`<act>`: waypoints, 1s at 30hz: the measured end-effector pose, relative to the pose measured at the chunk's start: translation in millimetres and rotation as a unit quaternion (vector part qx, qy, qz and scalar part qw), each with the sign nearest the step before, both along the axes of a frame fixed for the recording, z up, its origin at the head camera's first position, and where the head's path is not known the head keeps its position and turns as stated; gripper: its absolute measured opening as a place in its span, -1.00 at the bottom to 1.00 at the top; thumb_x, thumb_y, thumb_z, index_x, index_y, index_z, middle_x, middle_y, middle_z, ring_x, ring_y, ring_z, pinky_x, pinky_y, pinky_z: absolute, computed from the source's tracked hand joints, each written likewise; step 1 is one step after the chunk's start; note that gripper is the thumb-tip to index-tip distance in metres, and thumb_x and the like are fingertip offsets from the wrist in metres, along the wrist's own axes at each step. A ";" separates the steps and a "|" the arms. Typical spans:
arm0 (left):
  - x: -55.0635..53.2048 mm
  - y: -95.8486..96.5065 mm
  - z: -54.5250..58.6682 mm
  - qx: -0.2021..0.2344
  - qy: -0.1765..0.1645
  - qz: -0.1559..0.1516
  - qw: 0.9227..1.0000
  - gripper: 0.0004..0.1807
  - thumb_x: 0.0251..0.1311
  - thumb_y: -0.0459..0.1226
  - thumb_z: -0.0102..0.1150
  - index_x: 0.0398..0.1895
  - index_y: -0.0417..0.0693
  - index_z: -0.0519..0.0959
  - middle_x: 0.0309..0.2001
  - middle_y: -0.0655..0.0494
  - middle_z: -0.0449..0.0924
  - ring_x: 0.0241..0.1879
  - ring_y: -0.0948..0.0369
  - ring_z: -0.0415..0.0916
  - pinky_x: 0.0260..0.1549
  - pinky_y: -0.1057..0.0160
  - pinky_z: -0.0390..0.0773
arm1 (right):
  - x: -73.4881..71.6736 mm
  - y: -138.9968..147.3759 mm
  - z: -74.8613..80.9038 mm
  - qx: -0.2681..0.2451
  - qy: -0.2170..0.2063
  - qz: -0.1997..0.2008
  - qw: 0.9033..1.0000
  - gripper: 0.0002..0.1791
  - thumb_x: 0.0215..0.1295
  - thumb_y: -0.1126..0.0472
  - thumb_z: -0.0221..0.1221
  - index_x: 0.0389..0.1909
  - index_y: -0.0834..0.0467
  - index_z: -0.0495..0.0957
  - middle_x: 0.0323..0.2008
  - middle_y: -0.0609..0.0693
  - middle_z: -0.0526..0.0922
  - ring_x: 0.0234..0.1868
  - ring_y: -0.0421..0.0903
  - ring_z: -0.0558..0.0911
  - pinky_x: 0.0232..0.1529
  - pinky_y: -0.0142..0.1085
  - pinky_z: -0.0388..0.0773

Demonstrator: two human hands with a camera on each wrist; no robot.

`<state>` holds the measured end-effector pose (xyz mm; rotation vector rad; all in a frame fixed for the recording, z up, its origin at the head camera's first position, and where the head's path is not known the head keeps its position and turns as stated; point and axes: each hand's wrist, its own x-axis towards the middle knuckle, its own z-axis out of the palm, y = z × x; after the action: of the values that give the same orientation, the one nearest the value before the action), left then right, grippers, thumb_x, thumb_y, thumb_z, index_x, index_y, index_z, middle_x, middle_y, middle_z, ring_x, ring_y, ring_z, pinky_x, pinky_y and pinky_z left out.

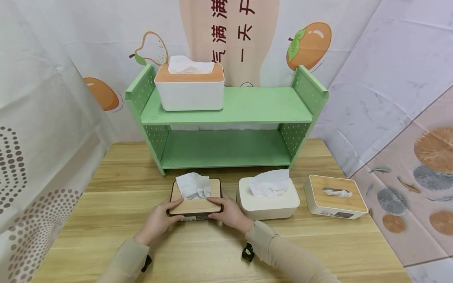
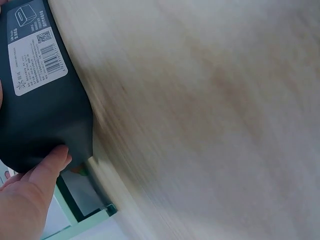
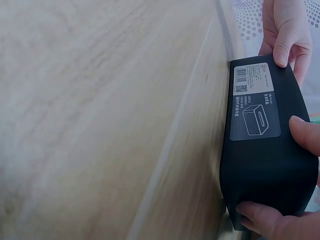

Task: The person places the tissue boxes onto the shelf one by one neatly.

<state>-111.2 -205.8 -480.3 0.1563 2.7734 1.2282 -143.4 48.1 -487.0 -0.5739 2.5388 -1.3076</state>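
A black tissue box with a light wooden lid (image 1: 194,205) stands in front of the shelf, a white tissue sticking up from its slot. My left hand (image 1: 158,221) grips its left end and my right hand (image 1: 231,213) its right end. In the head view both thumbs lie on the lid near the tissue, with other fingers against the sides. The right wrist view shows a printed label (image 3: 255,102) on the black front wall. Whether the box's base touches the table cannot be told.
Right of my right hand stands a cream tissue box (image 1: 272,212), then a smaller wooden-lidded one (image 1: 337,204). Behind is a green two-tier shelf (image 1: 265,104), holding a white tissue box (image 1: 192,94) on its upper level at left. All stand on a wooden table (image 1: 106,220).
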 end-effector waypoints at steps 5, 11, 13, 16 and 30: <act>-1.3 0.0 -1.3 0.000 0.009 0.002 1.000 -0.33 -0.01 -0.24 0.40 0.25 -0.06 0.45 0.32 -0.41 0.19 0.33 -0.30 0.09 0.24 -0.21 0.17 | 0.4 -0.5 -0.2 -0.007 0.001 -0.003 1.000 -0.39 0.06 0.17 0.38 0.20 0.05 0.50 0.39 0.48 -0.06 0.34 0.34 0.21 0.23 0.03 0.35; -1.5 0.2 0.1 0.012 0.020 0.006 1.000 -0.35 -0.01 -0.26 0.40 0.23 -0.07 0.46 0.27 -0.27 0.35 0.30 -0.25 0.20 0.23 -0.18 0.23 | 1.9 -1.9 -1.7 -0.011 0.023 -0.009 1.000 -0.40 0.06 0.15 0.39 0.19 0.05 0.51 0.36 0.53 -0.03 0.28 0.35 0.30 0.19 0.00 0.41; -1.4 0.1 1.9 0.016 0.025 0.011 1.000 -0.35 -0.02 -0.27 0.40 0.23 -0.06 0.47 0.26 -0.25 0.37 0.30 -0.25 0.19 0.23 -0.18 0.22 | 2.8 -2.7 -0.5 -0.011 0.035 -0.012 0.999 -0.40 0.07 0.13 0.38 0.19 0.04 0.51 0.36 0.53 -0.01 0.26 0.36 0.34 0.15 -0.02 0.45; -1.1 -0.6 7.5 0.013 0.032 0.015 0.999 -0.35 -0.02 -0.27 0.41 0.23 -0.05 0.47 0.28 -0.26 0.34 0.32 -0.28 0.13 0.25 -0.20 0.17 | 3.3 -3.9 3.1 -0.006 0.061 -0.016 0.998 -0.42 0.07 0.11 0.38 0.17 0.02 0.52 0.36 0.52 0.01 0.09 0.35 0.51 0.04 -0.07 0.54; 5.3 1.1 43.0 -0.008 0.079 0.042 0.996 -0.42 -0.03 -0.22 0.43 0.14 -0.04 0.55 0.21 -0.33 0.38 0.29 -0.30 0.19 0.19 -0.22 0.27 | 4.9 -5.8 32.2 -0.006 0.161 -0.015 0.987 -0.49 0.14 0.14 0.33 0.15 0.04 0.53 0.37 0.47 0.04 -0.75 -0.15 0.47 -0.57 -0.42 0.41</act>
<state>-105.8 -204.7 -437.3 0.1416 2.9523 1.2630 -138.5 42.3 -454.8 -0.8112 2.8059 -1.3342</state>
